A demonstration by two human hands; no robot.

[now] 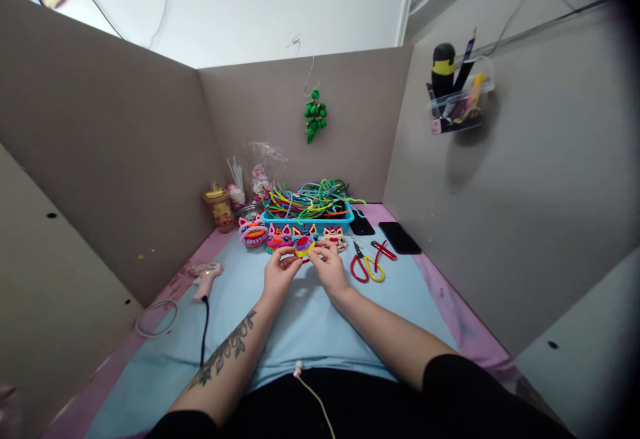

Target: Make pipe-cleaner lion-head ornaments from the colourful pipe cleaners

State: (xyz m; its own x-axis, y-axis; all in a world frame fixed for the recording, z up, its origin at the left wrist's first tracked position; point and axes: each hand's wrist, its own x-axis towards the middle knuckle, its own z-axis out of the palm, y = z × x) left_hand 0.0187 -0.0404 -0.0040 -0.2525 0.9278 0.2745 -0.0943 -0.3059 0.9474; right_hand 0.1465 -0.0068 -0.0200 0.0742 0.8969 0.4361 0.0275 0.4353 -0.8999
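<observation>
Between my two hands I hold a small round pipe-cleaner piece point(304, 246), purple and yellow with a red middle, raised over the blue cloth point(320, 312). The fingers of my left hand point(281, 267) pinch its left side. My right hand point(327, 267) grips it from the right. A short red strand shows below the piece, partly hidden by my fingers. Just behind my hands stand several fuzzy animal heads: a pink and orange one point(253, 231), a magenta one point(279, 238), a blue one partly covered, and a white and red one point(336, 238).
A blue basket point(307, 222) of colourful pipe cleaners stands at the back. Scissors point(367, 267), a red cutter point(384, 250) and a dark phone point(399, 238) lie to the right. A pink glue gun point(206, 279) with its cord is left; a drink cup point(219, 210) stands back left.
</observation>
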